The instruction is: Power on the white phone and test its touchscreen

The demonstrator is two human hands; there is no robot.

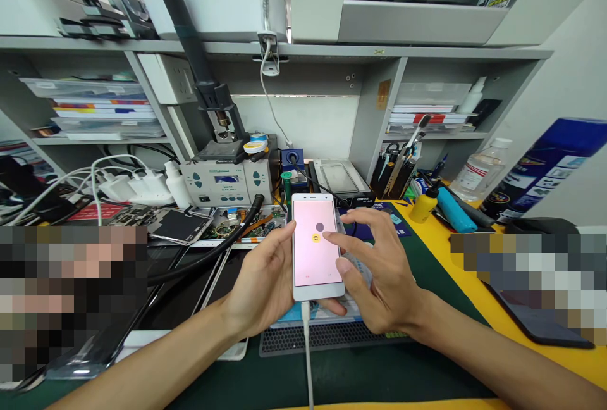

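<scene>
A gray station with a small display [226, 183] is standing at the back of the bench, with circuit boards [270, 220] lying in front of it. A thick black hose [203, 264] is curving past the boards, running close to the left forearm. To the right, a pen holder [397, 173], a small yellow bottle [423, 206], a blue cylinder [456, 210] and a clear bottle [481, 168] are crowding the far side, beyond the dark green mat [441, 283]. The white phone [315, 266] is sitting between the two hands, above a perforated strip [327, 335], and is hiding part of the clutter behind it. A white cable [308, 353] is hanging from its lower edge. The left hand [266, 264] is cradling the phone from behind, its thumb resting along the side. The right hand [383, 271] is holding nothing, its fingers spreading loosely; the index finger is pointing at the pink screen, though whether it is touching, I cannot tell.
</scene>
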